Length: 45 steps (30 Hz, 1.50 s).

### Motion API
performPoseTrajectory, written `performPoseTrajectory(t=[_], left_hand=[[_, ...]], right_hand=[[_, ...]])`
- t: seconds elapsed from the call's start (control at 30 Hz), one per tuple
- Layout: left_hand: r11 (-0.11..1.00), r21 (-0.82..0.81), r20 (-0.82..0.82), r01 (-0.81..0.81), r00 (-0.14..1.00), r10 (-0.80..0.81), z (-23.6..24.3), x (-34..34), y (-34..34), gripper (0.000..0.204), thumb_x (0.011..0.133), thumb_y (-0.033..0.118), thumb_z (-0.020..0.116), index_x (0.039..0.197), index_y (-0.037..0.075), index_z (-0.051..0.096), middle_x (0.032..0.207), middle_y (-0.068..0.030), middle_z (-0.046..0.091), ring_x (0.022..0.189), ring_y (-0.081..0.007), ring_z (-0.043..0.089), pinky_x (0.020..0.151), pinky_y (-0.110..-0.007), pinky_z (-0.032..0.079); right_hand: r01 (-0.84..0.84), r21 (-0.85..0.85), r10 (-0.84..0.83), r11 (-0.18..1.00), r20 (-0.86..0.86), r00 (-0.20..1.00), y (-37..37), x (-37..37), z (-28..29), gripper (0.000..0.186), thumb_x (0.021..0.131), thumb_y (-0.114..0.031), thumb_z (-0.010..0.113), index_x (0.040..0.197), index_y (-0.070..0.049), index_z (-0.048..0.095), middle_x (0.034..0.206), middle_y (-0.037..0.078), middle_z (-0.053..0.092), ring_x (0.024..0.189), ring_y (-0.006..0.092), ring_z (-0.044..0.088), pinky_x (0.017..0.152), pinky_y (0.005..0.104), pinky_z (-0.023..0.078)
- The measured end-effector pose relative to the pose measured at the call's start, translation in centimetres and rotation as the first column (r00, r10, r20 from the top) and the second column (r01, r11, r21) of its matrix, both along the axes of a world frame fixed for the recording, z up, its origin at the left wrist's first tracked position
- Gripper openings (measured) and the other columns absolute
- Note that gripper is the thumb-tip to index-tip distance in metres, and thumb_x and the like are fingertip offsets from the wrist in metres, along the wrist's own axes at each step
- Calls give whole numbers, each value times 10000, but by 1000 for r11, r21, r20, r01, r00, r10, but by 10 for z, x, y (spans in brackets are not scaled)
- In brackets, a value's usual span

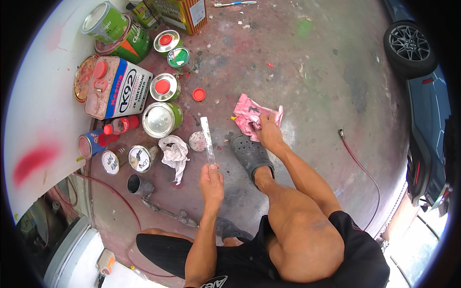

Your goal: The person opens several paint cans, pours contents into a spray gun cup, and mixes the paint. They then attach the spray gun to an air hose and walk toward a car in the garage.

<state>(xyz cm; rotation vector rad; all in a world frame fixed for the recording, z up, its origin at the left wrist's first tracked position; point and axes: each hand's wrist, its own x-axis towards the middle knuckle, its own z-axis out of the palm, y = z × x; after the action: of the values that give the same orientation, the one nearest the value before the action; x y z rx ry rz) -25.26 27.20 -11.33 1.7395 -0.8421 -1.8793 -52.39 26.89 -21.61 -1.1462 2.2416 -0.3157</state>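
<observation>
My left hand (212, 186) is closed round the lower end of a flat stirring stick (207, 137), which looks metallic and is whitish at its tip. The stick points away from me, a little tilted, its far end beside a round pale disc (197, 141). To the right, my right hand (270, 133) grips a crumpled pink rag (249, 114) with dark marks. The rag is just beyond the toe of my dark clog (250, 156); the fingers are partly hidden in its folds. A gap separates the stick from the rag.
Several paint cans (160, 120) and a large thinner can (120, 89) crowd the left. A white cloth (174, 152), a grey cup (139, 185) on a spray gun (168, 211) and a red cap (198, 94) lie nearer. An air hose (360, 165) and a blue car (430, 115) are right.
</observation>
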Motion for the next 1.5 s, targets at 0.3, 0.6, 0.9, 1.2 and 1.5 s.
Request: performPoseTrajectory(t=[0.3, 0.6, 0.9, 1.2, 1.5], left_hand=[[999, -46, -16, 4, 1000, -4, 3, 10, 7, 309, 1171, 294, 474, 1205, 11, 595, 759, -29, 659, 552, -25, 404, 501, -242, 334], [999, -52, 15, -17, 1000, 18, 4, 11, 9, 216, 1159, 202, 451, 1238, 23, 544, 934, -54, 702, 574, -47, 484, 514, -234, 403], [987, 60, -163, -147, 974, 155, -5, 12, 10, 166, 1142, 195, 474, 1237, 82, 549, 854, -13, 595, 574, -51, 458, 496, -224, 377], [997, -20, -128, -78, 989, 75, 32, 30, 18, 392, 1092, 103, 552, 1474, 87, 465, 1011, -55, 726, 664, -71, 561, 590, -225, 465], [873, -486, 184, 37, 981, 61, 114, 113, 43, 366, 1050, 76, 689, 1394, 23, 576, 1220, -115, 779, 992, -130, 688, 909, -291, 549]], right_hand=[[480, -216, -266, 850, 611, 746, -118, -32, 83, 372, 978, -362, 748, 1118, -28, 663, 856, 45, 679, 757, 170, 640, 697, 361, 539], [496, 145, -457, 856, 660, 596, -155, -30, 56, 617, 1070, -599, 567, 1398, -76, 577, 1102, 62, 684, 905, 185, 611, 826, 398, 520], [292, -157, -235, 943, 307, 922, -79, 9, 51, 535, 1104, -460, 564, 1262, 36, 689, 1013, 88, 704, 878, 208, 629, 791, 403, 518], [4, -88, 43, 996, 524, 850, -38, 75, 41, 404, 1120, -339, 556, 1310, -11, 695, 902, 28, 678, 725, 113, 587, 666, 302, 487], [-605, -568, 720, 559, -30, 694, -94, 182, 84, 656, 871, -306, 868, 1414, -31, 625, 1315, 180, 677, 1123, 335, 654, 977, 443, 535]])
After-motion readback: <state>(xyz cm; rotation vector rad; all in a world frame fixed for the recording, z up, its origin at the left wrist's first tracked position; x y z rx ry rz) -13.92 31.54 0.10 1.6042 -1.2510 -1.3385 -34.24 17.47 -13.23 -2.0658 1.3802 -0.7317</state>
